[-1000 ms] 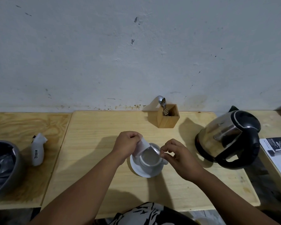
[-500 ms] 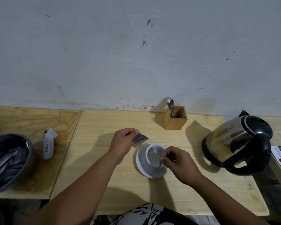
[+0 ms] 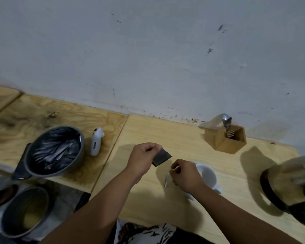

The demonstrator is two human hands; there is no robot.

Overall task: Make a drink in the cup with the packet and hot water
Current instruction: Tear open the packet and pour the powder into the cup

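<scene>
The left hand [image 3: 142, 159] was closed on the packet [image 3: 161, 157], held just left of the white cup [image 3: 206, 175] and clear of it, while the right hand [image 3: 186, 175], in front of the cup, pinched a thin torn strip [image 3: 167, 179], and the kettle [image 3: 292, 189] stood well right of the cup

Makeshift home kitchen corner: plywood tables [image 3: 192, 143] against scuffed wall [image 3: 148, 50], electric kettle [image 3: 292, 187], wooden cutlery holder [image 3: 224, 140], lined bin [image 3: 55, 150].
</scene>
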